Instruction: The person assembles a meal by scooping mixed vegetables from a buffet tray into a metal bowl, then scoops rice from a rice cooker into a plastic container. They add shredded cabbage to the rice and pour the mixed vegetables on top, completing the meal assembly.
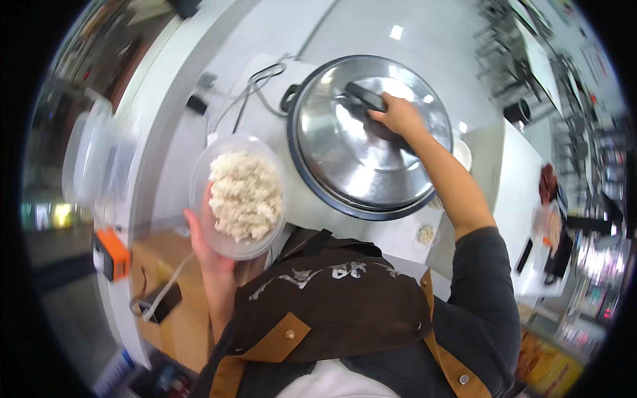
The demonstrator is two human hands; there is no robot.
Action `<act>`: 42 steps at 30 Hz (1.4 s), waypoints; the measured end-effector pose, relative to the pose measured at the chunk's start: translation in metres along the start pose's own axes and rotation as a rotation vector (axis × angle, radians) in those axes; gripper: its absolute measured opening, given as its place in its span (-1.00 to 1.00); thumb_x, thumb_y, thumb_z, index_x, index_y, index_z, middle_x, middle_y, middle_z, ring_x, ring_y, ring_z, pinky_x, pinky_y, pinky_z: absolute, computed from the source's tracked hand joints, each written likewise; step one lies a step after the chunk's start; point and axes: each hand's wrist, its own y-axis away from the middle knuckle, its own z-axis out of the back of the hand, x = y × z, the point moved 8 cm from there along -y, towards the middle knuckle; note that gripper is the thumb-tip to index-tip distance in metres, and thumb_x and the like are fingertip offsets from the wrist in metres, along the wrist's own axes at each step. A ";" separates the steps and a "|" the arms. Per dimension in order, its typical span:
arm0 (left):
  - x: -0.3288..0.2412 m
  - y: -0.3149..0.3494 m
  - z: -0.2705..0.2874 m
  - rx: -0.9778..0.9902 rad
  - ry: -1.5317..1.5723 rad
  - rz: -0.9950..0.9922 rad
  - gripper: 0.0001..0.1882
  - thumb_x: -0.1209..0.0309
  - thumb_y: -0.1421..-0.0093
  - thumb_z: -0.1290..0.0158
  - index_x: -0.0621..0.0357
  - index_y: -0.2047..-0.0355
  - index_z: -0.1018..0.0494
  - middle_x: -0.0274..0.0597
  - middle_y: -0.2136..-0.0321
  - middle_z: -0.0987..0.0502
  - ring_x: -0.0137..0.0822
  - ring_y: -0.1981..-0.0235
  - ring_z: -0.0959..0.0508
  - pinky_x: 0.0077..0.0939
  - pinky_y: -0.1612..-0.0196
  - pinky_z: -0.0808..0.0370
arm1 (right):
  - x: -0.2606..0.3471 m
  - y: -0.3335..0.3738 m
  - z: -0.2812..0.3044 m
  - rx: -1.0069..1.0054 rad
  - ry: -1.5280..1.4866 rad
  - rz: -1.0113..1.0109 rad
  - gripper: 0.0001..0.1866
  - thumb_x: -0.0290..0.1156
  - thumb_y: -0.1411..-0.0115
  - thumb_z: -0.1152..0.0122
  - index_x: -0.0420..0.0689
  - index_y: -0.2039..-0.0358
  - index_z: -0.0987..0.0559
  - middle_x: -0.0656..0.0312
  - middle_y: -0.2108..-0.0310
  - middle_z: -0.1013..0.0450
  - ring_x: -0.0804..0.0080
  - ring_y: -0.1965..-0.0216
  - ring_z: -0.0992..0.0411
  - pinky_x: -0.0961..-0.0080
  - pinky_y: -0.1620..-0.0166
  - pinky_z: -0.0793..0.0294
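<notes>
Work area first. Clear bowl (242, 251) is gripped by the left hand (211, 249) at its left side and underneath, held up just left of the big round pot (371, 214). Rice (245, 192) is heaped in it, so filling looks done. Pot is covered by the steel lid (332, 142) — whether fully seated can't be told from this angle. Lid handle (365, 96) is gripped by the right hand (400, 118), fingers closed round it. As it stands: bowl not yet set down, lid not yet let go.

Surface and room, left to right. Clear plastic containers (99, 159) are stacked at far left, with an orange-and-black box (111, 254) nearer. A cardboard box (176, 331) is parked below the table edge, near left. White table (174, 176) is run with loose cables (262, 81) on the far-left side of the pot. Small tub of pale pieces (425, 233) is placed near right of the pot; a white dish (463, 154) is partly hidden at its right. Further right, a white counter (521, 182), with tables and chairs (537, 73) set out beyond — blurred toward the rim.
</notes>
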 end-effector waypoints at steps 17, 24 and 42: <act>0.078 0.047 -0.144 0.530 -0.398 0.488 -0.27 -0.17 -0.32 0.42 0.08 -0.30 -0.04 -0.15 -0.27 -0.13 -0.11 -0.26 -0.18 -0.17 -0.27 -0.17 | -0.026 0.399 0.103 -1.112 -0.603 -0.416 -0.73 -0.24 -0.20 -0.08 -0.17 0.50 -0.42 0.00 0.56 -0.37 0.05 0.50 -0.34 0.22 0.39 -0.33; 0.259 0.152 -0.259 0.768 -0.487 0.781 -0.30 -0.15 -0.33 0.37 0.07 -0.28 -0.09 -0.16 -0.25 -0.17 -0.15 -0.24 -0.21 -0.24 -0.25 -0.20 | -0.190 0.665 0.047 -1.123 -0.823 -1.113 -0.70 -0.23 -0.25 -0.03 -0.15 0.51 -0.54 0.20 0.68 -0.46 0.45 0.64 -0.42 0.46 0.46 -0.42; 0.722 0.455 -0.442 1.148 -0.908 1.421 -0.41 0.05 -0.34 0.34 -0.01 -0.31 -0.02 -0.05 -0.20 -0.24 -0.11 -0.13 -0.38 -0.16 0.04 -0.53 | -0.390 0.918 -0.027 -1.171 -1.183 -1.351 -0.75 -0.52 -0.28 0.11 -0.20 0.09 -0.49 0.21 0.35 -0.51 0.54 0.37 -0.47 0.58 0.24 -0.47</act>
